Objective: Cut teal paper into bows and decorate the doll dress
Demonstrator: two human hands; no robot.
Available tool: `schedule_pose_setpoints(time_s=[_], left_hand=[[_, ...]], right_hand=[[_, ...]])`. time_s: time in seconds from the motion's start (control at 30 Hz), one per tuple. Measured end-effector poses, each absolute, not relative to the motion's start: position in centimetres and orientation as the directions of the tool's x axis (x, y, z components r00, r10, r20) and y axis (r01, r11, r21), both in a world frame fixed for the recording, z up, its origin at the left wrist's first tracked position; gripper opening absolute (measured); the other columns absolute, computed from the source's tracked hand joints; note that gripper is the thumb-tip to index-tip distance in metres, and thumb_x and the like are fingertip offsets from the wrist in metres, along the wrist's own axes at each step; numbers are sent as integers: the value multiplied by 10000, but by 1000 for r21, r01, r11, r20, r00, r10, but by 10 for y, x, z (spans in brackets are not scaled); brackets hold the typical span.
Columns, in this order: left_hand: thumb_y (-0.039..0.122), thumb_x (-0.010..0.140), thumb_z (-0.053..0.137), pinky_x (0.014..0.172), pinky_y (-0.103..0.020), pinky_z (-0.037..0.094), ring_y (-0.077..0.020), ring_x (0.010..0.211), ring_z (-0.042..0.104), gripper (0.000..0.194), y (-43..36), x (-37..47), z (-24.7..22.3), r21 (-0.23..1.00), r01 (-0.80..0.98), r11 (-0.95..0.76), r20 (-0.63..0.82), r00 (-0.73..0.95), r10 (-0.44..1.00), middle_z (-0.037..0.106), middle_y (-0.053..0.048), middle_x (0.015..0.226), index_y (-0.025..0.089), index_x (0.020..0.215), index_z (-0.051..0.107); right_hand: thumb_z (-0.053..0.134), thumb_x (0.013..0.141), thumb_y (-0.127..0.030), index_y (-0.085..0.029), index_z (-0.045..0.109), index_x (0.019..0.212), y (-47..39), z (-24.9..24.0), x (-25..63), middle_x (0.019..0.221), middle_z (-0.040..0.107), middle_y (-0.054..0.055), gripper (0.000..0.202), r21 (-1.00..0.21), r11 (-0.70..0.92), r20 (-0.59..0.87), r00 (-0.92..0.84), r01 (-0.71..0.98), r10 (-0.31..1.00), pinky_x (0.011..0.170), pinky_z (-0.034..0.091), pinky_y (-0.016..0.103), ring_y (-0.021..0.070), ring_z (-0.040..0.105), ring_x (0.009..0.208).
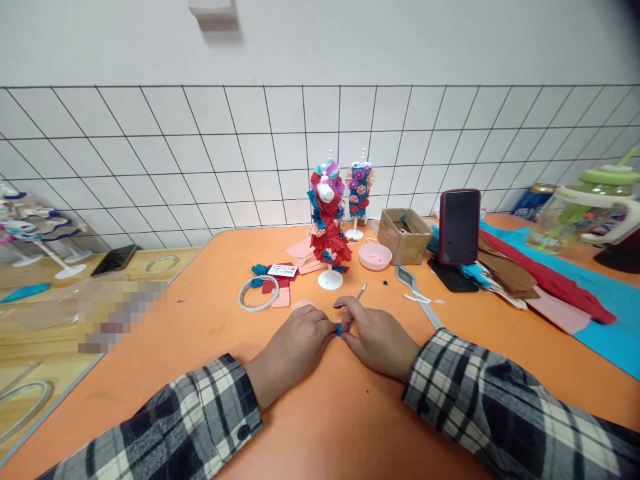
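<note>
Near the middle of the orange table, my left hand (303, 339) and my right hand (384, 341) meet, fingertips closed on a small blue piece of crepe paper (339, 329). Most of that piece is hidden by the fingers. Just behind my right hand shows the pale tip of a slim pointed tool (362, 291); whether the hand touches it I cannot tell. Beyond the hands stands a mini dress form in a ruffled red paper dress (331, 250) with blue trim. A roll of clear tape (259, 293) lies left of it, beside red, pink and blue paper pieces (281, 297).
Behind are a second dressed form (359, 193), a pink bowl (375, 257) and a cardboard box (404, 237). To the right are scissors (420, 297), an upright phone (459, 227), crepe paper sheets (550, 280) and a lidded jug (570, 213). A wooden table (30, 347) adjoins left.
</note>
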State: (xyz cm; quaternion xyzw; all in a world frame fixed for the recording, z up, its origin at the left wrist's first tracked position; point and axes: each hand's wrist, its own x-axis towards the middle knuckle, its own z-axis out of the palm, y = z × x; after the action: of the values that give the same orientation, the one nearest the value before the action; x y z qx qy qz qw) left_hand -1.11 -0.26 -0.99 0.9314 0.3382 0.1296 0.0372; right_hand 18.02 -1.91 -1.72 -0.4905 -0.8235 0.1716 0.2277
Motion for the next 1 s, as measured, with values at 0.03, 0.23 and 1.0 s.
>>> schedule_pose_setpoints(time_s=[0.03, 0.23, 1.0], left_hand=[[225, 962, 468, 757, -324, 419, -193, 825, 560, 247, -2, -11, -11, 158, 625, -765, 220, 733, 644, 661, -54, 810, 210, 941, 714], [220, 955, 479, 805, -335, 401, -192, 873, 558, 244, -4, -10, -7, 147, 632, -761, 227, 727, 648, 673, -47, 880, 221, 928, 721], [217, 898, 506, 1015, -542, 183, -208, 908, 566, 192, -10, -8, -1, 161, 694, -702, 277, 650, 707, 663, -25, 848, 214, 811, 677]], right_hand=[[553, 821, -123, -223, 416, 1235, -19, -17, 180, 893, 673, -12, 448, -500, 461, 204, -418, 733, 885, 686, 407, 278, 179, 635, 815], [572, 833, -144, -234, 438, 1218, -21, -15, 180, 1026, 666, 16, 418, -470, 484, 223, -431, 738, 874, 715, 401, 280, 185, 628, 911], [585, 834, -126, -234, 461, 1183, -18, -14, 180, 910, 687, -5, 386, -493, 446, 190, -407, 747, 893, 700, 388, 266, 168, 631, 861]])
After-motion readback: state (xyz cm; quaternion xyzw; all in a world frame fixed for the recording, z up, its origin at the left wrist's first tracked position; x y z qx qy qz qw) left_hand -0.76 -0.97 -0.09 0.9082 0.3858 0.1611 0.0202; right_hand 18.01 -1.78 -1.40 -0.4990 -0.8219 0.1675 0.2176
